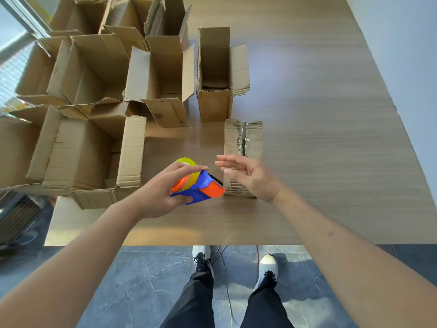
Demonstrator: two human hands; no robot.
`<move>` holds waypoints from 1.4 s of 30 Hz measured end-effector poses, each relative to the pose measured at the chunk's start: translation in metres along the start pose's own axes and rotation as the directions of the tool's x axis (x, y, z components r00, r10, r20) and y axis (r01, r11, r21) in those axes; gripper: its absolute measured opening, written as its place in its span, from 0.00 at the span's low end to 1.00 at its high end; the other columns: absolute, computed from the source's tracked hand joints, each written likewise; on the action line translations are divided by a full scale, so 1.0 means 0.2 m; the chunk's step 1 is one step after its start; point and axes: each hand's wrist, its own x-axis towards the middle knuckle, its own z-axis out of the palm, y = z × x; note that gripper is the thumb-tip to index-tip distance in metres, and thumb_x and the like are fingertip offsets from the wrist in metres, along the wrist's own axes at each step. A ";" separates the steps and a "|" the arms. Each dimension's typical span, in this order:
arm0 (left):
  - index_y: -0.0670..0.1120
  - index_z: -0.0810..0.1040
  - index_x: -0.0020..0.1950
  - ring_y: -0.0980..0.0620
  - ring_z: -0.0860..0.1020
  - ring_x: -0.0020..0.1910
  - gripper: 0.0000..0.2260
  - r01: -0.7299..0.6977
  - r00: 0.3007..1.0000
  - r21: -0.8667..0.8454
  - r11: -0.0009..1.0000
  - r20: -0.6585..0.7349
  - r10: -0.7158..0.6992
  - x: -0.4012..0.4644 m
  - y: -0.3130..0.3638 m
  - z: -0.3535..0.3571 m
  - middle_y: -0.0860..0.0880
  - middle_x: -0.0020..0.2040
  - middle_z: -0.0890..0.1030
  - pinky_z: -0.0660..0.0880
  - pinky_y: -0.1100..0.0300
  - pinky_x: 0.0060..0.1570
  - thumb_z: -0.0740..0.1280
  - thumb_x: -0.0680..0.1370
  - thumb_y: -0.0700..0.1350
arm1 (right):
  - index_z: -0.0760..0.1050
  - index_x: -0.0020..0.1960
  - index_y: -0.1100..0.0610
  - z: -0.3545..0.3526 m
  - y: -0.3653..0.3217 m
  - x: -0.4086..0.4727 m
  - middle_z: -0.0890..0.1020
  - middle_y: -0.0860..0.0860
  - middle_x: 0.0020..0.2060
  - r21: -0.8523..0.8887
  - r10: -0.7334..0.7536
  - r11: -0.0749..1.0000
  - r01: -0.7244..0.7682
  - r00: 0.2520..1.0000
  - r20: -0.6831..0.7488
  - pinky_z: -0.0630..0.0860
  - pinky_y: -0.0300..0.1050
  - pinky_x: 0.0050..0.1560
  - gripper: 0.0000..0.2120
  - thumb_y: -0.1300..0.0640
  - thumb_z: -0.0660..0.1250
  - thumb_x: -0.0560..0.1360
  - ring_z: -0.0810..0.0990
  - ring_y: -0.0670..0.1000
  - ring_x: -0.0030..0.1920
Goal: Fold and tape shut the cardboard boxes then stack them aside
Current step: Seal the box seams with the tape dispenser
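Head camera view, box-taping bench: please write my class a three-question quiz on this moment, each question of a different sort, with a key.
1. True or false: the left hand grips the tape dispenser.
2. Multiple choice: the right hand is
A. pinching a flap
B. open, holding nothing
C. gripping a box
3. Fill in: the small box with tape along its top seam lies just beyond the ____ hand.

Key:
1. True.
2. B; its fingers are spread above the wooden table.
3. Right; the tall open box stands behind it, untaped.
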 end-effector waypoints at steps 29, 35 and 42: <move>0.82 0.51 0.72 0.49 0.74 0.51 0.29 0.151 0.945 0.364 0.919 0.220 -0.243 0.04 -0.02 0.07 0.54 0.53 0.72 0.72 0.49 0.58 0.61 0.85 0.53 | 0.86 0.43 0.58 -0.01 0.31 -0.35 0.86 0.58 0.37 0.388 0.395 0.909 -0.155 0.620 -0.677 0.84 0.50 0.45 0.04 0.65 0.78 0.72 0.82 0.53 0.36; 0.80 0.52 0.74 0.49 0.74 0.53 0.27 0.157 0.929 0.414 0.897 0.246 -0.277 0.18 -0.07 0.05 0.55 0.52 0.71 0.69 0.49 0.59 0.60 0.85 0.54 | 0.86 0.44 0.56 -0.01 0.41 -0.28 0.86 0.55 0.36 0.444 0.417 0.889 -0.114 0.604 -0.679 0.84 0.47 0.44 0.04 0.64 0.78 0.72 0.82 0.53 0.37; 0.78 0.50 0.75 0.50 0.73 0.52 0.27 0.123 0.916 0.468 0.875 0.285 -0.281 0.28 -0.04 0.06 0.55 0.51 0.70 0.69 0.50 0.58 0.59 0.86 0.53 | 0.82 0.58 0.44 -0.01 0.56 -0.24 0.85 0.44 0.47 0.121 0.247 0.967 -0.225 0.696 -0.675 0.82 0.56 0.53 0.11 0.45 0.73 0.77 0.82 0.46 0.43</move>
